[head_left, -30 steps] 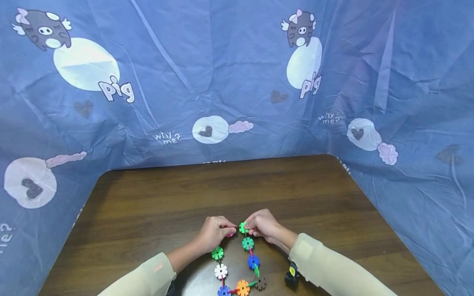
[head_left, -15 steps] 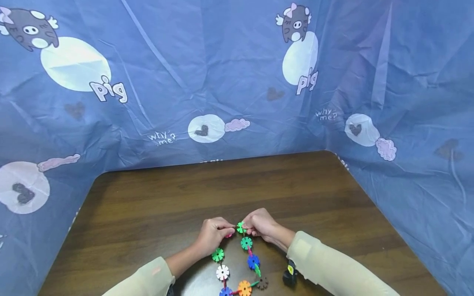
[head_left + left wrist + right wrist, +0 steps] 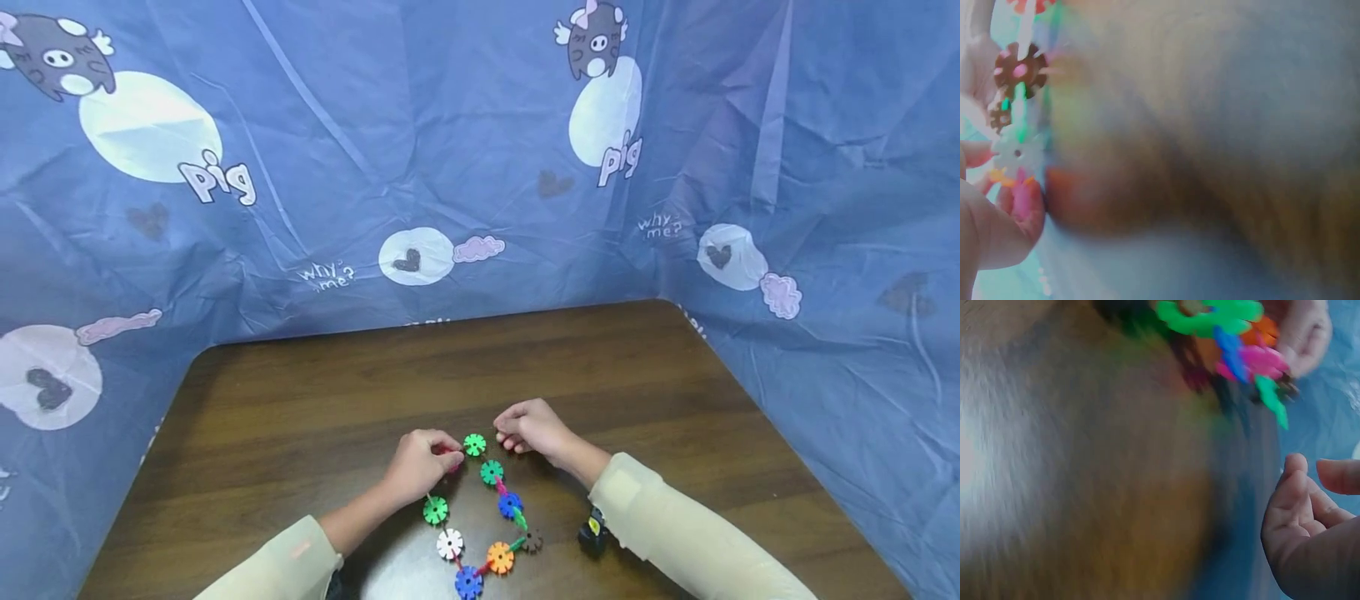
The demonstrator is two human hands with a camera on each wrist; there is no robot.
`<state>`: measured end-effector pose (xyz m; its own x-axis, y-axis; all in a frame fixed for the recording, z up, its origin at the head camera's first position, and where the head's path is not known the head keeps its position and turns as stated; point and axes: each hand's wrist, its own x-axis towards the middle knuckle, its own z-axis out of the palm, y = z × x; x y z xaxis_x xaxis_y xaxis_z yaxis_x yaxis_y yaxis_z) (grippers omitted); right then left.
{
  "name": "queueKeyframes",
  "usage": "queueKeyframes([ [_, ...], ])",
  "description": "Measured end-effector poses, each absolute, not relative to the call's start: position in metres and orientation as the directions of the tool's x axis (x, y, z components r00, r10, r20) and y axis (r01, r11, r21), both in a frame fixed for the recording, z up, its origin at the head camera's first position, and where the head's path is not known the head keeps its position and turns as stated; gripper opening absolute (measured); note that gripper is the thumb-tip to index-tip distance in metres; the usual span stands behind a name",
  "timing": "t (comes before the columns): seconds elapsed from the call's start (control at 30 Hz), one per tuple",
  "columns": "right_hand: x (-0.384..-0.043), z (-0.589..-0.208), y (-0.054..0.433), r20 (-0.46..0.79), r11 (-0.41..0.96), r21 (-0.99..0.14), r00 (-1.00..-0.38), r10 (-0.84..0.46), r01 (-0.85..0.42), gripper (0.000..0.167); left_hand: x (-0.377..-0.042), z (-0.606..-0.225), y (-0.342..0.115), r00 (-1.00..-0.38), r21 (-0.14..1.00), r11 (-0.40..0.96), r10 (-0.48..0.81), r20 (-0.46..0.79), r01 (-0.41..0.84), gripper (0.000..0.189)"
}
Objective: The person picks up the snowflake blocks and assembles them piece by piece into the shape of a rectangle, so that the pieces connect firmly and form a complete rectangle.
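Observation:
Notched plastic snowflake discs are joined in a ring-like chain on the wooden table in the head view. The chain runs from a green disc [image 3: 475,444] past a teal disc [image 3: 492,472], a blue disc [image 3: 510,505], a brown disc [image 3: 532,541] and an orange disc [image 3: 500,557]. It continues through a white disc [image 3: 450,543] to my left hand [image 3: 420,462], whose thumb and fingers pinch a pink disc [image 3: 453,464]. To the right of the green disc, my right hand [image 3: 534,432] is apart from the chain. Its fingers are loosely curled around nothing in the right wrist view.
The brown wooden table [image 3: 337,383] has rounded far corners. Behind it and along both sides hangs a blue curtain [image 3: 322,150] printed with pigs and hearts. A black wrist device [image 3: 592,533] sits under the right sleeve.
My right hand has let go of the green disc and moved away to the right. The left hand still pinches the pink disc, and the chain has shifted slightly up in view.

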<state>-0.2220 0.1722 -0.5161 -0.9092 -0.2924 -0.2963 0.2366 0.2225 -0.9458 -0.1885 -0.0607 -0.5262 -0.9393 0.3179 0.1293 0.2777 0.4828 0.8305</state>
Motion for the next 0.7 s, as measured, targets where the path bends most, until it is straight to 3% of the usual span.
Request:
queueKeyframes([
  [0.33,-0.203,-0.503,0.205,-0.380,0.334,-0.901,-0.875,-0.301,0.277,0.020,-0.180,-0.513,-0.100,-0.933,0.882,0.467,0.345,-0.106,0.073,0.016],
  [0.53,-0.183,-0.509,0.208,-0.448,0.365,-0.875,-0.821,-0.355,0.320,0.021,-0.166,-0.511,-0.112,-0.925,0.903,0.378,0.224,-0.306,-0.207,0.019],
  [0.7,-0.178,-0.513,0.209,-0.463,0.329,-0.875,-0.810,-0.359,0.355,0.023,-0.155,-0.511,-0.112,-0.934,0.923,0.245,0.130,-0.334,-0.296,0.022],
])
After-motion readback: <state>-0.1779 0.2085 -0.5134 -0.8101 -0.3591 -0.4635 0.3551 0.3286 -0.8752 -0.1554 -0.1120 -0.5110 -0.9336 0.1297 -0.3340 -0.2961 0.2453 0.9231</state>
